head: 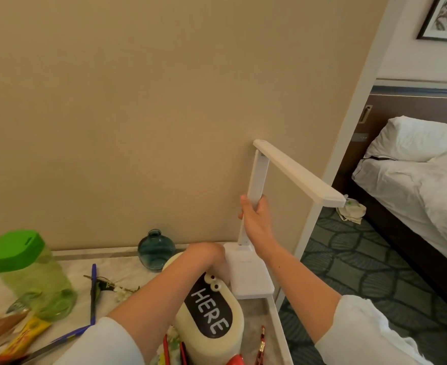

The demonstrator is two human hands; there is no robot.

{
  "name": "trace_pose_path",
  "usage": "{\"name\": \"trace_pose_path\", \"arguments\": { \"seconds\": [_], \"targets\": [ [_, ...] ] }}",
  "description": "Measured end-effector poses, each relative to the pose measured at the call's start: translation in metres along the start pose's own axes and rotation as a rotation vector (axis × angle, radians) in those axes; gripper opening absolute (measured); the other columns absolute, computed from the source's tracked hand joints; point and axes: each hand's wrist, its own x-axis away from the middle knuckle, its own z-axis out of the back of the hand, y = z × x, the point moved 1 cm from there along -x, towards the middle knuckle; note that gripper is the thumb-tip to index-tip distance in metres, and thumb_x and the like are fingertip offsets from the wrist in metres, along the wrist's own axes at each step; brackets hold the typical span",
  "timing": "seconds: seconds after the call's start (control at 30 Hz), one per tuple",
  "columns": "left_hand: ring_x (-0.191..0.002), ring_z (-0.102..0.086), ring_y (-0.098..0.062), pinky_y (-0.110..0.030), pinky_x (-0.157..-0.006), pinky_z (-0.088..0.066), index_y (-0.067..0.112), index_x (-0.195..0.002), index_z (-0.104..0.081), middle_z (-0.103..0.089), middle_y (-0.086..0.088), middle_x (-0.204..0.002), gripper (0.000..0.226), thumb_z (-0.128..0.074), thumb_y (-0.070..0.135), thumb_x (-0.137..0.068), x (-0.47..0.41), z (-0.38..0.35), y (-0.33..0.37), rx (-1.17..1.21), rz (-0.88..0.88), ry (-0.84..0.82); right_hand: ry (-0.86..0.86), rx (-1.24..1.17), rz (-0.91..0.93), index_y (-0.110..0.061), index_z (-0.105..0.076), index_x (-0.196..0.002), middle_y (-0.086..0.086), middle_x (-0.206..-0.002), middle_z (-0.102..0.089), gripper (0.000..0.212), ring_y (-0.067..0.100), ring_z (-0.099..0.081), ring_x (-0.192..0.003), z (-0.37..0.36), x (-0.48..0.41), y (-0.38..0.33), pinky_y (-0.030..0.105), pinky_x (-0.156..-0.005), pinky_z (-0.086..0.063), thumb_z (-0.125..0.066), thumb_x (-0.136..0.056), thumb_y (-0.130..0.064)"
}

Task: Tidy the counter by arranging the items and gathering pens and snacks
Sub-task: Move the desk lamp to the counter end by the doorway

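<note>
A white folding desk lamp [293, 171] stands at the counter's far right corner. My right hand [255, 216] grips its upright stem. My left hand [209, 252] reaches down to the lamp's flat base [251, 277]; its fingers are hidden behind the wrist. A cream cushion-like box marked "HERE" [212, 322] lies under my left forearm. Blue pens [93, 291] lie on the marble counter [127, 264]. Snack packets [19, 335] sit at the lower left. A red pencil [261, 343] lies near the right edge.
A green-lidded clear jug [30, 272] stands at the left. A teal glass vase [156, 250] sits against the beige wall. A sprig of small flowers [117, 288] lies on the counter. A bed [414, 185] and patterned carpet [362, 262] are to the right.
</note>
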Motion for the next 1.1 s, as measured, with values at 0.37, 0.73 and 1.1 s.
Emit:
{"name": "trace_pose_path", "arguments": {
  "seconds": [0.37, 0.73, 1.1],
  "targets": [
    [-0.113, -0.053, -0.027, -0.045, -0.101, -0.041, 0.019, -0.130, -0.048, -0.058, -0.005, -0.124, 0.076, -0.072, 0.059, -0.070, -0.006, -0.002, 0.008, 0.025, 0.019, 0.104, -0.077, -0.004, -0.088, -0.031, -0.048, -0.086, -0.005, -0.088, -0.057, 0.013, 0.018, -0.062, -0.094, -0.011, 0.004, 0.012, 0.034, -0.089, -0.045, -0.053, -0.096, -0.039],
    [-0.126, -0.044, -0.031, -0.052, -0.109, -0.026, 0.019, -0.139, -0.036, -0.051, -0.005, -0.132, 0.073, -0.065, 0.051, -0.080, -0.013, -0.009, 0.024, -0.283, 0.071, 0.054, -0.187, 0.057, -0.116, -0.024, -0.047, -0.095, 0.003, -0.094, -0.062, 0.012, 0.013, -0.061, -0.091, -0.003, 0.003, 0.021, 0.030, -0.079, -0.046, -0.052, -0.097, -0.035],
    [-0.125, -0.048, -0.029, -0.043, -0.105, -0.038, 0.014, -0.145, -0.029, -0.050, -0.009, -0.137, 0.079, -0.069, 0.042, -0.083, -0.016, -0.006, 0.031, -0.286, 0.096, 0.017, -0.203, 0.060, -0.207, -0.007, -0.056, -0.108, 0.011, -0.101, -0.056, 0.023, 0.022, -0.054, -0.096, -0.005, 0.001, 0.012, 0.030, -0.087, -0.046, -0.056, -0.097, -0.026]
  ]
}}
